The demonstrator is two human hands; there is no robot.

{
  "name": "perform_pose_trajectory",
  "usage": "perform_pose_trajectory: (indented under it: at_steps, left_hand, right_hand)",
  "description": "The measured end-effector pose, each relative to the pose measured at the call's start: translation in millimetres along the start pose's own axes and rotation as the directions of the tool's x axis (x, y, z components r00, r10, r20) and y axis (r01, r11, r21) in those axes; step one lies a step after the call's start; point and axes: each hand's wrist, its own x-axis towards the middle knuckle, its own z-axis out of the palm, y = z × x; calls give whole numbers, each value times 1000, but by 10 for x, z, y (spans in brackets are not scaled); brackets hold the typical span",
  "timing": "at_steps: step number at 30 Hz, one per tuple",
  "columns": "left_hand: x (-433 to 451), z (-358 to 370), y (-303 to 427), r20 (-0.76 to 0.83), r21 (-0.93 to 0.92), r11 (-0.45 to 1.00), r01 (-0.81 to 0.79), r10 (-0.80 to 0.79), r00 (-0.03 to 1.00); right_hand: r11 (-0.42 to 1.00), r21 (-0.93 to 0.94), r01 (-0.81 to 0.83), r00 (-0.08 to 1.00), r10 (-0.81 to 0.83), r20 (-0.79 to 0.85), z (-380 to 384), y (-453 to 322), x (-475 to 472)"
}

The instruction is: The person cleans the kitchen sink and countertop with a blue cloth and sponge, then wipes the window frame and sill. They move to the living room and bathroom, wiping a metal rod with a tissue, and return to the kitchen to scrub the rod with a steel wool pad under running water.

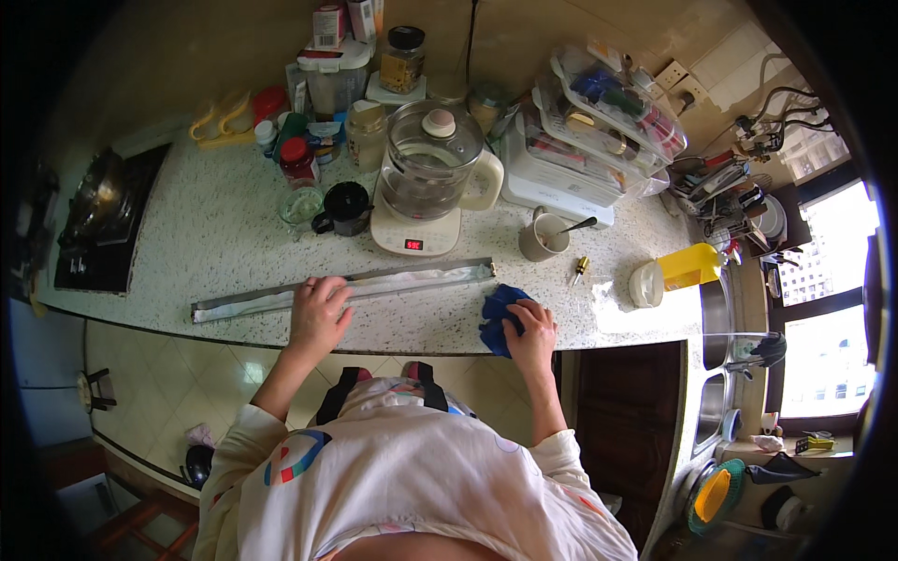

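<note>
A long, narrow metal channel (414,281) with a whitish inside lies slanted along the front of the speckled countertop (435,326). My left hand (320,313) rests on it left of its middle, fingers bent over the strip. Near the counter's front edge, my right hand (531,329) has its fingers on a crumpled blue cloth (495,308), just beyond the strip's right end. A small screwdriver with a yellow and black handle (581,266) lies farther right. Behind it stands a mug (543,240) with a spoon in it.
An electric glass kettle (429,168) on its lit base stands behind the strip, with a black mug (346,208) and a glass cup (303,207) beside it. Stacked plastic boxes (596,140) are back right. A yellow bottle (687,267) stands near the sink (715,329); a cooktop (112,217) is left.
</note>
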Motion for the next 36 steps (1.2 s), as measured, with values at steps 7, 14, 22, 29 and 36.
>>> perform_pose_trajectory:
  at_steps: [7, 14, 22, 29, 36]
  left_hand:
    - [457, 339, 184, 280, 287, 957, 24, -108, 954]
    - [333, 477, 3, 339, 271, 958, 96, -188, 922]
    - [-345, -407, 216, 269, 259, 903, 343, -409, 872]
    - [-1621, -1273, 165, 44, 193, 680, 707, -726, 686]
    - [-3098, -1808, -72, -165, 120, 382, 916, -903, 398]
  right_hand:
    - [979, 189, 80, 995, -90, 44, -60, 251, 94]
    - [961, 162, 222, 951, -250, 180, -186, 427, 106]
    - [885, 118, 450, 830, -464, 310, -2, 486, -196]
    - [721, 205, 662, 597, -672, 438, 635, -719, -92]
    - [434, 392, 811, 340, -895, 289, 1638, -2941, -132]
